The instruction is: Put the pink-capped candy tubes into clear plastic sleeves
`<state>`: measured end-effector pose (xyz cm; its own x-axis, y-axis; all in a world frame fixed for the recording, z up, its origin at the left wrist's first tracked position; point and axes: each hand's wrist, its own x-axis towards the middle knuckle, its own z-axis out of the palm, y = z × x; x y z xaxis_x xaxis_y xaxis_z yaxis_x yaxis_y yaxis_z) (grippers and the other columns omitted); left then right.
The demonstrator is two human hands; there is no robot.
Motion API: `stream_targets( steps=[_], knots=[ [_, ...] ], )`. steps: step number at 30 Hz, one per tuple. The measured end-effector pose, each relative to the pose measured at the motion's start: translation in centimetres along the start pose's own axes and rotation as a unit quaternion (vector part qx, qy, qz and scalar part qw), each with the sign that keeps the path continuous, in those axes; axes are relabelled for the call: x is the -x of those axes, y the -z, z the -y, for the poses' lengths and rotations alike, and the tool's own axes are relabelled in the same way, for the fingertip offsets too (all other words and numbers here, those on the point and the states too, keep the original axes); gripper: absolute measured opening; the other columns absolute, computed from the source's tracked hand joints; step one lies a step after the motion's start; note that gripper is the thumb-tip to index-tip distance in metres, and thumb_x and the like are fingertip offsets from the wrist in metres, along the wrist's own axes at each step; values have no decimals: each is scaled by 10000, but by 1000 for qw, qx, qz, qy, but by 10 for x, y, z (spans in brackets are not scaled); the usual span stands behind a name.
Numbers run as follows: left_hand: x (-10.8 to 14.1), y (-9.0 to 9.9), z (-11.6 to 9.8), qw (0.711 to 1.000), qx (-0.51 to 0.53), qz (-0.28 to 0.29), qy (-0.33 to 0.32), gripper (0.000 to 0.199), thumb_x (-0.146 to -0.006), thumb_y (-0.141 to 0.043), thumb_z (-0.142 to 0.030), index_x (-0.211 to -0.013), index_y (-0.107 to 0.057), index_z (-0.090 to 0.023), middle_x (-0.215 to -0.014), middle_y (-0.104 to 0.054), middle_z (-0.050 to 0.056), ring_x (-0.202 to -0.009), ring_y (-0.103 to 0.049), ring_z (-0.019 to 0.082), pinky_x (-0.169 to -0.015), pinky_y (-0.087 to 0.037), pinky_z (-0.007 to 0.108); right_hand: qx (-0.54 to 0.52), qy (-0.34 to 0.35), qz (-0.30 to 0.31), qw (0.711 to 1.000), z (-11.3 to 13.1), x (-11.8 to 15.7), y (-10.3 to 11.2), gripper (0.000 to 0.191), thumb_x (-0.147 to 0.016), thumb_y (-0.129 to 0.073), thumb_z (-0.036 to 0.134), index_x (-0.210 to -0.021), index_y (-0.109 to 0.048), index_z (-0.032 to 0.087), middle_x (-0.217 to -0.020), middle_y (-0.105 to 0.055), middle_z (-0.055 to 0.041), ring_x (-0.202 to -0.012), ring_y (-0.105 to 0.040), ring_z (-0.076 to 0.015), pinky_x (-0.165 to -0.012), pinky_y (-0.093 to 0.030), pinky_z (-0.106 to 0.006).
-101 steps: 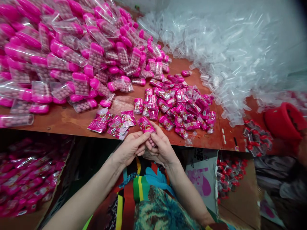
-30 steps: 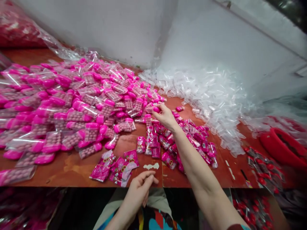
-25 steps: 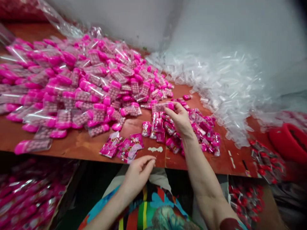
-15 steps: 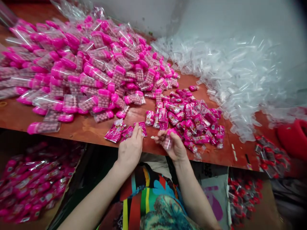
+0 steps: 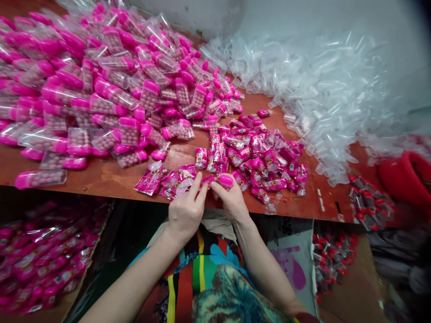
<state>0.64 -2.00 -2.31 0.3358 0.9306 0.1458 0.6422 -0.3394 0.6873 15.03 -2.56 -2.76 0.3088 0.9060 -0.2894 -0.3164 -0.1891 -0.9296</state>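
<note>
At the table's near edge, my right hand (image 5: 234, 204) is closed around a small candy container (image 5: 226, 180) with its pink cap upward; the fingers hide the clear body. Beside it, my left hand (image 5: 185, 208) pinches a shiny pink printed wrapper (image 5: 206, 180), whose end meets the right fingertips. Several flat pink wrappers (image 5: 150, 178) lie just left of that hand. Beyond my right hand is a heap of pink-wrapped containers (image 5: 259, 157). A big heap of pink-capped containers (image 5: 112, 96) filled with pale pink balls covers the left of the table.
Clear plastic containers (image 5: 303, 85) are heaped at the back right. A red bucket (image 5: 409, 177) stands at the right, near small red-capped containers (image 5: 370, 204). Below the table edge are a box of pink-wrapped packs (image 5: 47, 251) and one of red-capped items (image 5: 332, 258).
My left hand has lifted a wrapper from the flat ones and moved right towards my right hand. The container has turned so its pink cap faces me. The view has shifted slightly.
</note>
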Motion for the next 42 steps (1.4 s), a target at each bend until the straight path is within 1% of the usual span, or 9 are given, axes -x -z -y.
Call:
stream_targets(
  steps=[3,6,10,14,20,24,29,35,42],
  knots=[
    [-5,2,-11,987,133,-49,80,361,-873,-613,-344,-1215,-664,-241,-1358,-596,127,-1002,-657,263,-807,-501,336,24,31,-20,999,4,-3,8,316,-711,-769,271,-938,-554,226,-795,-613,47,-564,-502,-79,-538,-424,-216],
    [-14,4,-15,922,326,-34,205,319,-789,-708,-386,-1034,-701,-182,-1003,-719,92,-744,-656,183,-619,-494,260,31,30,22,999,9,-1,18,304,-725,-762,252,-951,-559,234,-821,-621,47,-607,-532,-88,-571,-439,-218],
    [-22,3,-15,800,495,87,328,319,-725,-753,-385,-608,-568,-154,-440,-425,-66,-345,-313,40,-352,-198,183,30,17,62,997,13,5,22,288,-734,-760,250,-939,-559,232,-820,-619,49,-618,-541,-90,-582,-441,-220],
    [-22,-5,-17,754,548,67,357,371,-677,-791,-349,-552,-496,-161,-393,-311,-108,-328,-235,16,-352,-160,175,34,4,61,998,9,8,17,327,-725,-763,260,-984,-565,238,-795,-613,48,-609,-544,-97,-577,-444,-226],
    [-19,-17,-23,755,548,16,360,402,-655,-808,-326,-515,-466,-169,-361,-352,-94,-306,-296,27,-344,-219,180,54,39,1,998,-1,11,13,281,-760,-714,278,-976,-539,242,-724,-567,57,-585,-518,-107,-572,-439,-238],
    [-18,-17,-23,744,557,42,366,413,-651,-816,-360,-525,-475,-165,-350,-359,-90,-302,-297,28,-344,-222,180,98,63,-14,993,1,12,13,244,-782,-679,280,-973,-532,242,-724,-547,56,-605,-511,-117,-590,-438,-244],
    [-19,-9,-26,716,585,91,370,333,-736,-744,-350,-582,-527,-148,-372,-381,-81,-323,-283,26,-367,-244,176,84,45,46,994,8,11,20,246,-779,-698,269,-970,-546,236,-715,-544,60,-612,-510,-106,-583,-426,-226],
    [-21,-6,-24,709,599,41,370,339,-715,-774,-320,-585,-510,-151,-366,-361,-93,-327,-285,22,-367,-239,166,-77,-70,101,989,13,17,32,356,-775,-707,332,-1017,-455,266,-776,-596,66,-410,-389,-53,-382,-284,-190],
    [-23,-10,-25,687,621,19,377,417,-717,-777,-343,-545,-437,-173,-380,-373,-89,-323,-300,21,-356,-242,166,-93,-65,86,990,6,36,29,235,-864,-610,422,-925,-485,233,-762,-626,35,-426,-504,-69,-353,-337,-179]
  ],
)
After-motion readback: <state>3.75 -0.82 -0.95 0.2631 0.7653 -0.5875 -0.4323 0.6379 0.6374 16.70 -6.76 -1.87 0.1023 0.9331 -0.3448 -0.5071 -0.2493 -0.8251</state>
